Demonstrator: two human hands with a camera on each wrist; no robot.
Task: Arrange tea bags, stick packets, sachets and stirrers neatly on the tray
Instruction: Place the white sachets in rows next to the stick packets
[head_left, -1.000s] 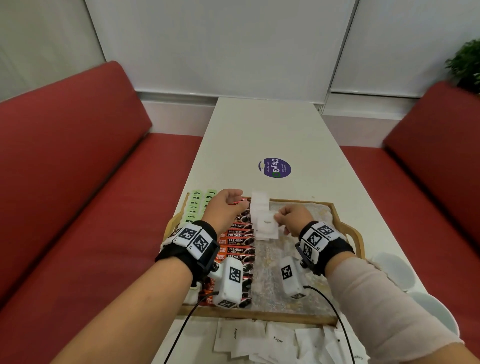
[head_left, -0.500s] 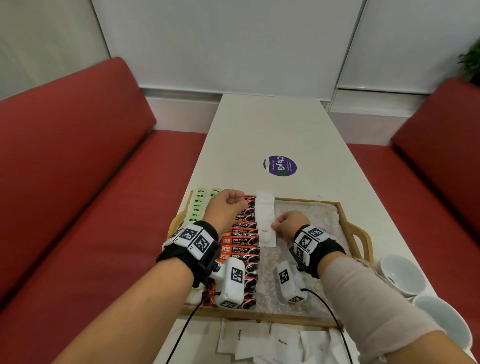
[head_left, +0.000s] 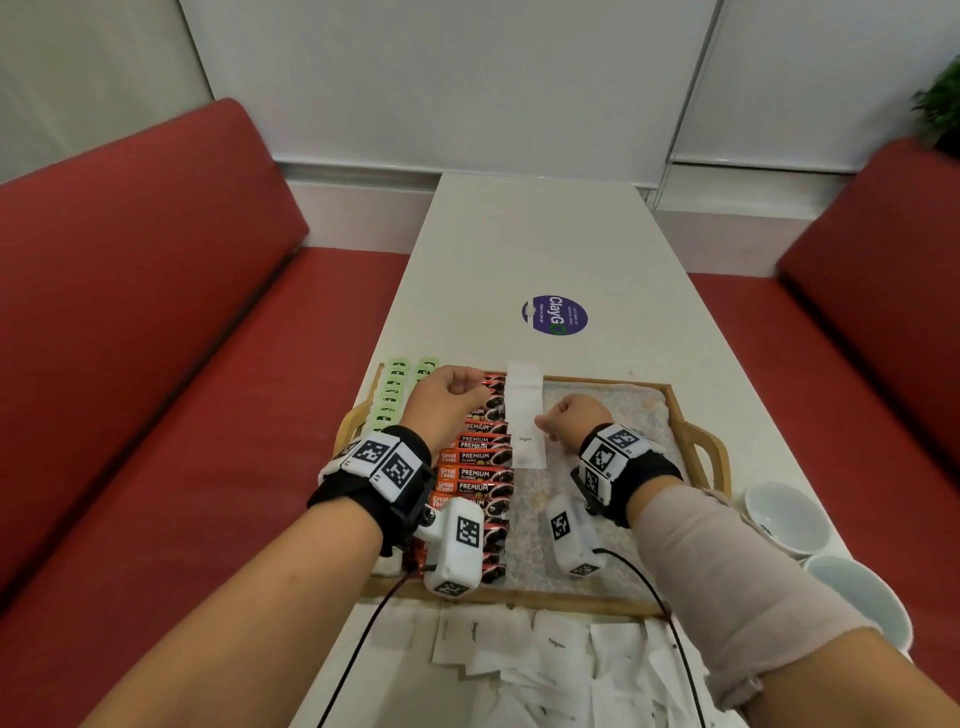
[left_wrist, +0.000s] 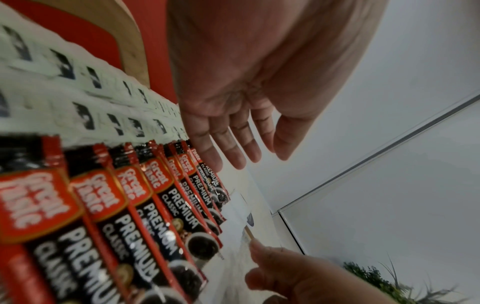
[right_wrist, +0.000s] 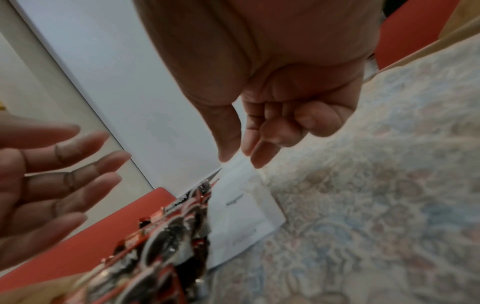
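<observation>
Head view: sachet (head_left: 525, 415) laid flat on tray (head_left: 696, 439).
Handling: judged light, limp; best pinched by an edge.
Right hand (head_left: 571, 418): sachet's edge pinched.
Left hand (head_left: 447, 397): fingers straight, nothing held.

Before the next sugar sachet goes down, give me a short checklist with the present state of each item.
1. Left hand free, fingers straight over the coffee sticks: ok.
2. Right hand released from the sugar sachet: not ok, its fingers are at the sachet's edge.
3. Sachet column beside the coffee sticks: ok; whether it overlaps them, cannot tell.
4. Top sachet inside the tray: not ok, it overhangs the far rim.
5. Loose sachets waiting on the table in front of the tray: ok.
</observation>
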